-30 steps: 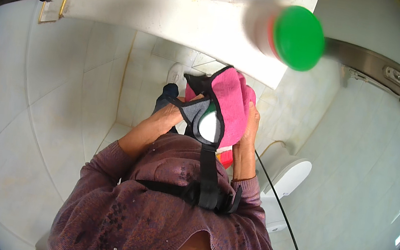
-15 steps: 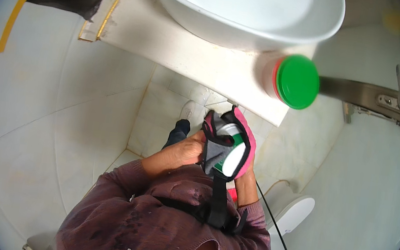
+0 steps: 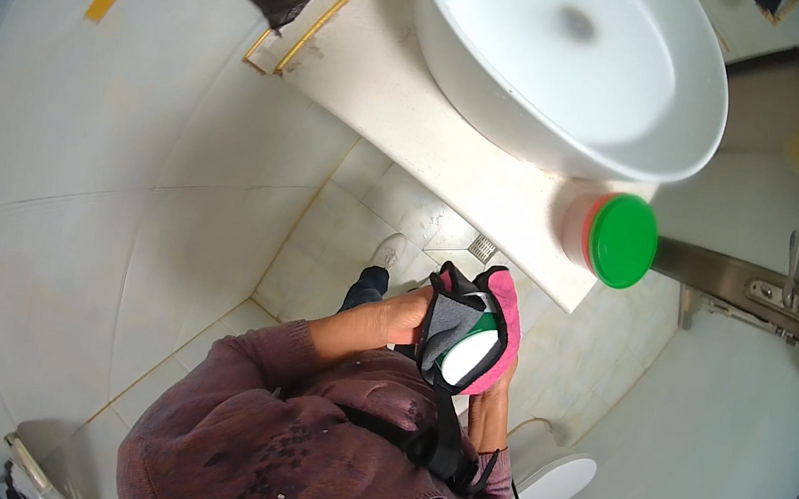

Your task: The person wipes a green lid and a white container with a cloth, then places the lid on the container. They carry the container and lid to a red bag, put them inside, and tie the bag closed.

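Observation:
In front of my body I hold a small pink and grey pouch (image 3: 507, 309) with black edging and a black strap (image 3: 443, 437). A green and white container (image 3: 469, 357) sits inside its opening, partly covered by the grey side. My left hand (image 3: 403, 317) grips the pouch at its grey left side, with the fingertips hidden by the fabric. My right hand (image 3: 504, 376) holds the pouch from the pink right side; most of it is behind the fabric.
Ahead, a white oval basin (image 3: 563, 79) stands on a pale countertop (image 3: 405, 129). A jar with a green lid (image 3: 623, 241) is near the counter's right corner. A door edge with a handle (image 3: 782, 295) is at right, a toilet (image 3: 558, 487) at lower right, a floor drain (image 3: 482, 249) below the counter.
The view has turned, so the basin and jar sit lower and farther right. Less of the container shows, as the grey side covers more of it. Both hands still hold the pouch.

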The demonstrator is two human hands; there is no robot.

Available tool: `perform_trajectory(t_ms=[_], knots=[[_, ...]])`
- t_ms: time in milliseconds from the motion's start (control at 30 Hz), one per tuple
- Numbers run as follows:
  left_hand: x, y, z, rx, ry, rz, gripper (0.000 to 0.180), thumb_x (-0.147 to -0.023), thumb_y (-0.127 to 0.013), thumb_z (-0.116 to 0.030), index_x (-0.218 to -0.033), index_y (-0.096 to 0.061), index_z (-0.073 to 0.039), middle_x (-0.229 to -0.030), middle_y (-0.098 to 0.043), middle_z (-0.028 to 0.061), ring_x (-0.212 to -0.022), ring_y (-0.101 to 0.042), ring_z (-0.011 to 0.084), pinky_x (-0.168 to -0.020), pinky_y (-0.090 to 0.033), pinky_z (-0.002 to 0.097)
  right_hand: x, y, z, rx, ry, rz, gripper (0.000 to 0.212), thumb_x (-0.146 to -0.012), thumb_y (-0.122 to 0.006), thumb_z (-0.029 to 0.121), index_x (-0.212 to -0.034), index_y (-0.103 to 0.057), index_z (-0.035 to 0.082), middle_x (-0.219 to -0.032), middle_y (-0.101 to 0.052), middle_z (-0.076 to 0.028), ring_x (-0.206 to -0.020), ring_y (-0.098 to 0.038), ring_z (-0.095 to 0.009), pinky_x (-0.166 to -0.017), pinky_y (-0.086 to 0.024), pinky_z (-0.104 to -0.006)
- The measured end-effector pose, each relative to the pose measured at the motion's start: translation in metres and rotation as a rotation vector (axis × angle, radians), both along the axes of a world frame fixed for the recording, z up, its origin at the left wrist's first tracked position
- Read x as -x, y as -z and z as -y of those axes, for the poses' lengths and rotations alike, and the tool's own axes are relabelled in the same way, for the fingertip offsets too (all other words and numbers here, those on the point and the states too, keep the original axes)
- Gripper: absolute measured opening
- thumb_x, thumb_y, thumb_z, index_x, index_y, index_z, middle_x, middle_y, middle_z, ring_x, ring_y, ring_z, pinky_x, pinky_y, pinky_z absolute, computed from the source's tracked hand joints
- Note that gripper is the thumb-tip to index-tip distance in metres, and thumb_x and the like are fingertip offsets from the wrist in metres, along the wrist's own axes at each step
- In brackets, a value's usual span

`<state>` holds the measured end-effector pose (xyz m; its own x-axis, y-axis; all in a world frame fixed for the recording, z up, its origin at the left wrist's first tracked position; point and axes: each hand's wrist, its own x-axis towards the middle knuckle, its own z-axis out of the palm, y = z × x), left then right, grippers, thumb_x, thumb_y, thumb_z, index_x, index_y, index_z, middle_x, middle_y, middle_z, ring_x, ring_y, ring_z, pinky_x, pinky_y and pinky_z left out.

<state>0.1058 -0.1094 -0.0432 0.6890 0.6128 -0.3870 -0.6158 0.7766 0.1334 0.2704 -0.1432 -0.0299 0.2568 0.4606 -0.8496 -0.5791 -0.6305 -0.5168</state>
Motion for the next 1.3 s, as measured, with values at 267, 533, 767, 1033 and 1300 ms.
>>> perform_trajectory(t_ms=[267, 533, 767, 1033, 1300], knots=[[-0.003, 0.009, 0.002, 0.055, 0.006, 0.252, 0.026, -0.083, -0.057, -0.016, -0.105, -0.057, -0.003, -0.102, -0.061, 0.0048, -0.089, -0.059, 0.0159, -0.081, -0.047, 0.0313, 0.005, -0.007, -0.021, -0.264, 0.009, -0.218, 0.038, -0.092, -0.037, 0.023, -0.124, -0.044, 0.003, -0.110, -0.057, -0.009, -0.093, -0.058, -0.022, -0.082, -0.047, -0.0312], [0.011, 0.006, -0.003, -0.049, 0.047, -0.048, 0.036, -0.080, -0.063, -0.024, -0.110, -0.054, -0.006, -0.106, -0.059, 0.0046, -0.091, -0.057, 0.0132, -0.080, -0.048, 0.0280, 0.005, -0.010, -0.013, -0.200, -0.253, -0.023, 0.039, -0.091, -0.041, 0.027, -0.121, -0.047, 0.002, -0.107, -0.058, -0.009, -0.092, -0.057, -0.021, -0.082, -0.046, -0.0306], [0.001, 0.010, -0.017, 0.026, 0.075, 0.079, 0.038, -0.081, -0.060, -0.036, -0.105, -0.057, -0.007, -0.100, -0.062, 0.0057, -0.090, -0.059, 0.0154, -0.080, -0.047, 0.0296, -0.008, 0.016, -0.014, -0.224, -0.147, -0.045, 0.037, -0.092, -0.041, 0.029, -0.114, -0.054, 0.002, -0.093, -0.061, -0.005, -0.078, -0.058, -0.015, -0.067, -0.048, -0.0270], [-0.018, 0.027, -0.013, -1.236, 0.078, -0.700, 0.039, -0.082, -0.060, -0.020, -0.117, -0.049, -0.008, -0.112, -0.055, 0.0045, -0.099, -0.053, 0.0133, -0.085, -0.043, 0.0281, 0.005, -0.004, -0.028, -0.492, -0.063, -0.429, 0.029, -0.091, -0.039, 0.018, -0.114, -0.048, 0.004, -0.105, -0.054, -0.010, -0.094, -0.054, -0.022, -0.084, -0.043, -0.0326], [-0.016, -0.025, -0.004, -0.662, 0.304, -0.777, 0.019, -0.083, -0.055, -0.023, -0.095, -0.053, -0.008, -0.079, -0.054, 0.0000, -0.069, -0.052, 0.0138, -0.061, -0.045, 0.0278, 0.009, -0.017, -0.051, -0.555, -0.039, -0.203, 0.040, -0.089, -0.033, 0.024, -0.116, -0.047, -0.003, -0.104, -0.056, -0.018, -0.093, -0.056, -0.030, -0.085, -0.046, -0.0404]])
